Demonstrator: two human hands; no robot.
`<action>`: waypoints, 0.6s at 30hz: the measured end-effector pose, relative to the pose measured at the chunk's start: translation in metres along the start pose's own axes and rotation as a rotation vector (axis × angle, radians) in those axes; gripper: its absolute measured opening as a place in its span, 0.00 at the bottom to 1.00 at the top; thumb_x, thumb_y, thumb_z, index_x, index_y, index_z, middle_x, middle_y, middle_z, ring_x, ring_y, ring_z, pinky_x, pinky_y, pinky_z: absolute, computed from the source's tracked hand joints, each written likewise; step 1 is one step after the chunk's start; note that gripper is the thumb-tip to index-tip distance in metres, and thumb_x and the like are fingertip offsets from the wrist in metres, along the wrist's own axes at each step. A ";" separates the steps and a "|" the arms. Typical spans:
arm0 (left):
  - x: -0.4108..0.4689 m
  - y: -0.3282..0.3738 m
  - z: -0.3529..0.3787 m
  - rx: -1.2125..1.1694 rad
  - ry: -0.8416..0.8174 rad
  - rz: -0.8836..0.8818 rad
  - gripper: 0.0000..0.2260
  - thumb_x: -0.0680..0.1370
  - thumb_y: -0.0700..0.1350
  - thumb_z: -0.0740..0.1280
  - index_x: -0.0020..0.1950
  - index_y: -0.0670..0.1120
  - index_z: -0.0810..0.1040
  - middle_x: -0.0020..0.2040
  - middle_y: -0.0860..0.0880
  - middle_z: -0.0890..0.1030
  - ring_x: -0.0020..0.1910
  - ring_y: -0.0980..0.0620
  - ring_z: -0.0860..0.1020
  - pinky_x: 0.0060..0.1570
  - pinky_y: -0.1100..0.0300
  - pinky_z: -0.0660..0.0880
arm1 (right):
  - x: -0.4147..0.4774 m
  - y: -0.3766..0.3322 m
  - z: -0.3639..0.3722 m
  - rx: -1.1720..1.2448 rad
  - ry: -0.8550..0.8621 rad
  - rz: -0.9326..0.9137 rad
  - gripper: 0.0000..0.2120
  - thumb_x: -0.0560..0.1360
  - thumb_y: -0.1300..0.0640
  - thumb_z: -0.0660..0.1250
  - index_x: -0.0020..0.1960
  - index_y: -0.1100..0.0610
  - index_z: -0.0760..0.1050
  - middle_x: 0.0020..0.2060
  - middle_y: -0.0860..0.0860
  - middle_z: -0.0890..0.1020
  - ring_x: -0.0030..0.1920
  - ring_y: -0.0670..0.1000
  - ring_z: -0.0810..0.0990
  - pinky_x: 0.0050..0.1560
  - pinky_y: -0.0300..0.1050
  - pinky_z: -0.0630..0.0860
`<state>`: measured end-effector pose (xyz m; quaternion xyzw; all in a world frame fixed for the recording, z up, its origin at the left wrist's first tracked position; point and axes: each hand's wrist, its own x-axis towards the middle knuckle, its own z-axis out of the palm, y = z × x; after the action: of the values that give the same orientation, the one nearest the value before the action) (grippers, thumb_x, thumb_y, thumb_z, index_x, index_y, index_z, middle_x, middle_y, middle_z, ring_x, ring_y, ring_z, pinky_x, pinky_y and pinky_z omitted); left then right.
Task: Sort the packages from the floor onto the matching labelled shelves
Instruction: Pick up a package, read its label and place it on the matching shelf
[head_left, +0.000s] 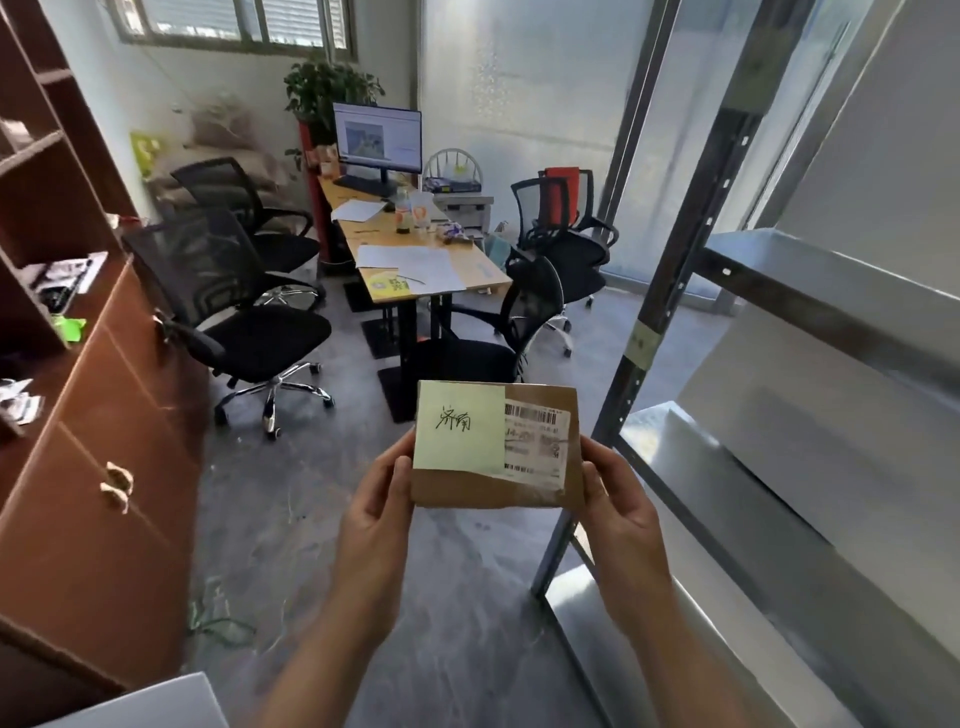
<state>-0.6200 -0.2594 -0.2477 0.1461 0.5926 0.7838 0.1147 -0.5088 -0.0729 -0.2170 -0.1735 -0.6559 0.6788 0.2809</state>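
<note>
A flat brown cardboard package (535, 486) is held up in front of me by both hands. It carries a pale green sticky note (460, 423) with handwritten characters and a white barcode label (537, 441). My left hand (376, 514) grips its left edge and my right hand (621, 512) grips its right edge. A metal shelving unit (769, 467) stands to the right, with a small yellowish tag (640, 343) on its dark upright post. The writing on that tag is too small to read.
A brown wooden cabinet (98, 467) with drawers lines the left side. Ahead stand black office chairs (244, 312) and a wooden desk (410, 244) with a monitor and papers. Grey floor (291, 519) lies between. A white box corner (156, 701) shows at bottom left.
</note>
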 end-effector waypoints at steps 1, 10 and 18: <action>0.011 -0.004 0.004 -0.008 -0.009 -0.007 0.24 0.74 0.69 0.66 0.68 0.63 0.77 0.67 0.56 0.80 0.70 0.55 0.75 0.67 0.53 0.69 | 0.010 0.003 -0.002 -0.008 0.013 0.002 0.14 0.80 0.48 0.62 0.63 0.45 0.81 0.57 0.48 0.87 0.62 0.51 0.84 0.65 0.55 0.79; 0.128 -0.040 0.052 0.028 -0.091 -0.054 0.24 0.75 0.69 0.65 0.68 0.63 0.76 0.65 0.56 0.82 0.65 0.56 0.79 0.59 0.55 0.73 | 0.115 0.032 -0.024 -0.033 0.108 0.024 0.14 0.83 0.50 0.60 0.64 0.43 0.81 0.56 0.44 0.87 0.60 0.44 0.84 0.61 0.38 0.81; 0.213 -0.056 0.088 -0.009 -0.153 -0.078 0.24 0.74 0.68 0.67 0.67 0.62 0.77 0.65 0.55 0.82 0.67 0.55 0.77 0.63 0.56 0.72 | 0.198 0.040 -0.039 -0.036 0.168 0.035 0.15 0.80 0.44 0.62 0.64 0.39 0.79 0.58 0.41 0.85 0.61 0.41 0.82 0.54 0.36 0.82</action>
<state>-0.7858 -0.0901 -0.2589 0.1820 0.5837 0.7679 0.1910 -0.6458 0.0791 -0.2329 -0.2465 -0.6389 0.6548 0.3198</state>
